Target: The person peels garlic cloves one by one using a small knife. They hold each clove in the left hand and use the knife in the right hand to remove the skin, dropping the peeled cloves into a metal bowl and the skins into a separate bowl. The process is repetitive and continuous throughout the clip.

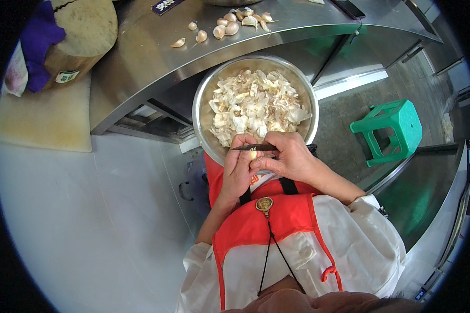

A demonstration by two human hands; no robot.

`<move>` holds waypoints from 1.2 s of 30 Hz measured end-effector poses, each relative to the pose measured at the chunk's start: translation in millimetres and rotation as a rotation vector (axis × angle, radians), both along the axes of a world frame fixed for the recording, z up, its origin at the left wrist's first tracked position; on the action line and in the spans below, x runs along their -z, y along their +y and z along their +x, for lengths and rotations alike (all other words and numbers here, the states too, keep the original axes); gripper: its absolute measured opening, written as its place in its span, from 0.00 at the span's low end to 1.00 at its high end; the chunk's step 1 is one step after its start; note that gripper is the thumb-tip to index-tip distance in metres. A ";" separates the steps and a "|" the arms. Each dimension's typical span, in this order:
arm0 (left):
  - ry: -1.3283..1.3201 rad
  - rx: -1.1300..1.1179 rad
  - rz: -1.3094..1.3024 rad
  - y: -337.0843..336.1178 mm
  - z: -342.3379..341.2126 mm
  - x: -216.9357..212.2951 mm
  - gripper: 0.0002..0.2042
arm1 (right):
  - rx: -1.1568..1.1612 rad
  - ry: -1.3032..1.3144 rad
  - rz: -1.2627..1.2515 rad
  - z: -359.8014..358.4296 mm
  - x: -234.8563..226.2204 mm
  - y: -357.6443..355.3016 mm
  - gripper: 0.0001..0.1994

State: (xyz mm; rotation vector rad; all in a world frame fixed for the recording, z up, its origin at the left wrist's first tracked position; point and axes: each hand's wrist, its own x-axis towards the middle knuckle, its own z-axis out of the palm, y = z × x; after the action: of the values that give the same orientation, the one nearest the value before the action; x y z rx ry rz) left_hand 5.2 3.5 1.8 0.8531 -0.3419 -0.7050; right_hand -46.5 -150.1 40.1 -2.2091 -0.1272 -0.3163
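A garlic clove [253,155], pale yellow, is pinched in the fingertips of my left hand [238,169]. My right hand [290,155] grips a small dark knife [250,147], its blade pointing left across the top of the clove. The right thumb presses close beside the clove. Both hands are over the near rim of a wide steel bowl [197,112], which is heaped with papery garlic skins [258,104]. The knife's handle is mostly hidden inside my right fist.
Several unpeeled garlic cloves [231,28] lie on the steel counter [141,52] beyond the bowl. A round wooden chopping block [86,31] with a purple cloth [39,41] stands on a pale board [42,122] at far left. A green stool [394,128] is on the floor at right; a phone [348,9] lies on the counter.
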 end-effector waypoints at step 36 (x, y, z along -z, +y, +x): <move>-0.012 -0.041 0.064 -6.6 1.2 -0.7 0.06 | 0.021 0.010 -0.019 -0.7 6.5 0.6 0.21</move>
State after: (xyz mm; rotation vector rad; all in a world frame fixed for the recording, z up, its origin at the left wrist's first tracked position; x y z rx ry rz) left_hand 6.4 -3.1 2.5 0.9232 -0.3125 -0.6760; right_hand -47.2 -149.5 33.5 -2.2314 -0.1017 -0.3163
